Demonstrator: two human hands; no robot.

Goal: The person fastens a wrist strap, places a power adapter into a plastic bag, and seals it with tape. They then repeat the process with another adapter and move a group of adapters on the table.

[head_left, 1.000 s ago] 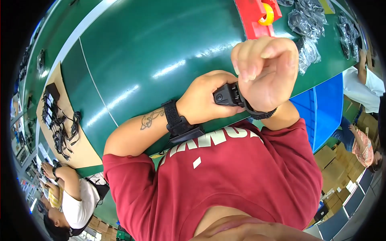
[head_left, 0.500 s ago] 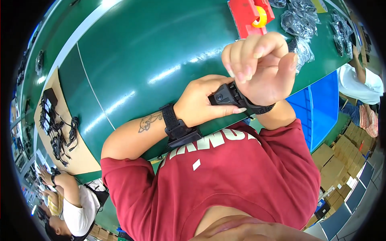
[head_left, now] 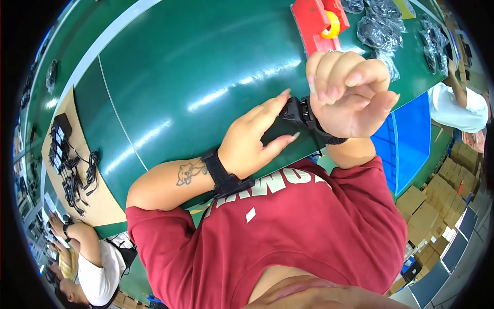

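Far to the left of the hands, a tangle of black cables and adapters (head_left: 69, 165) lies on a tan cardboard sheet (head_left: 98, 206). The left hand (head_left: 252, 141), wearing a black strap band (head_left: 222, 174) at its wrist, is open, fingertips touching a black boxy device (head_left: 294, 110) strapped to the right wrist. The right hand (head_left: 350, 95) is raised, fingers loosely curled, holding nothing. Beyond it, on the glossy green table (head_left: 180, 72), sit a red plastic block (head_left: 316, 23) with a yellow tape ring (head_left: 332, 24), then bagged black parts (head_left: 381, 26).
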